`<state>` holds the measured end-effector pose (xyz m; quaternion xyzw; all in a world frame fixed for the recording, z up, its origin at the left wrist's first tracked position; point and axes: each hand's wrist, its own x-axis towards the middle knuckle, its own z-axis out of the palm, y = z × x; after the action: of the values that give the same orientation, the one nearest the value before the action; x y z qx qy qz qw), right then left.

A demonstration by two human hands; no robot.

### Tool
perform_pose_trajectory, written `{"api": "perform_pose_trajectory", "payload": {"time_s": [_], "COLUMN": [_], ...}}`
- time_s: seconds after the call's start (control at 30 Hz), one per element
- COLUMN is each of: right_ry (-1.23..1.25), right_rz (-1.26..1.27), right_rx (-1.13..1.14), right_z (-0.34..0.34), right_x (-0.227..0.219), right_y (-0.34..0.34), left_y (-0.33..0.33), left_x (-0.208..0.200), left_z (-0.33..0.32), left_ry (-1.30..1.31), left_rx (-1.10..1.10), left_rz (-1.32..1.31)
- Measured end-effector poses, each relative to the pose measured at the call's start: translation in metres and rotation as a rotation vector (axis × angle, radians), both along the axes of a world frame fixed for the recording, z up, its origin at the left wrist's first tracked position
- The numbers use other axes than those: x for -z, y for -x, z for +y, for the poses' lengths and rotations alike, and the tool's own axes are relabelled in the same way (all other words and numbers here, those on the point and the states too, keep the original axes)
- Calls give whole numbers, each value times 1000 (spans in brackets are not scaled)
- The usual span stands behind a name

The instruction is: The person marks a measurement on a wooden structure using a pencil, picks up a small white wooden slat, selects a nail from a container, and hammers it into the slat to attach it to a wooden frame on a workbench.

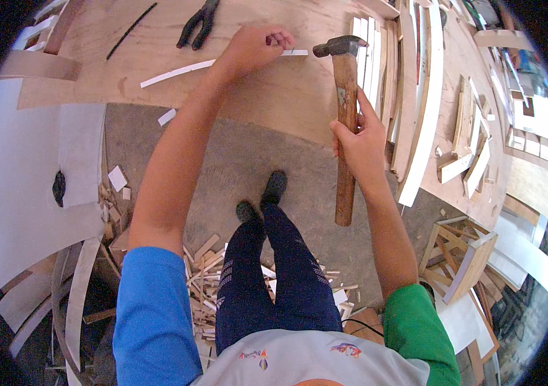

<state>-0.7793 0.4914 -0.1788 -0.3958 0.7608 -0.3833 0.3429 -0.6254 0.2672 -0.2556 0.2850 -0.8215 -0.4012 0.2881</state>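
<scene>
My right hand [362, 147] is wrapped round the wooden handle of a claw hammer [346, 96]. Its dark metal head points away from me, level with the far end of a thin white strip [177, 74] on the workbench. My left hand [254, 48] rests over that strip, its fingers curled in; whatever they may pinch is too small to make out. A tiny thin nail [292, 51] seems to stand in the strip just right of those fingertips. The hammer head is apart from both strip and nail.
Black-handled pliers [197, 26] and a thin black rod [131, 31] lie on the plywood bench [107, 83]. White and bare wood strips [409, 96] are stacked at the right. Offcuts [204, 270] litter the floor round my legs; a small wooden frame [460, 254] stands lower right.
</scene>
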Motion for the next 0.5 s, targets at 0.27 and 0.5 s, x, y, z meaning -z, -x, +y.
{"api": "perform_pose_trajectory", "payload": {"time_s": [0.27,0.5], "right_ry": [78,53], "right_rz": [134,71], "right_rx": [-121,-159], "right_z": [-10,-18], "right_x": [0,-3], "right_y": [-3,-4], "left_y": [0,2], "left_x": [-10,-8], "left_z": [1,5], "left_ry": [56,100], "left_rx": [15,-48], "left_rz": [-104,-133]}}
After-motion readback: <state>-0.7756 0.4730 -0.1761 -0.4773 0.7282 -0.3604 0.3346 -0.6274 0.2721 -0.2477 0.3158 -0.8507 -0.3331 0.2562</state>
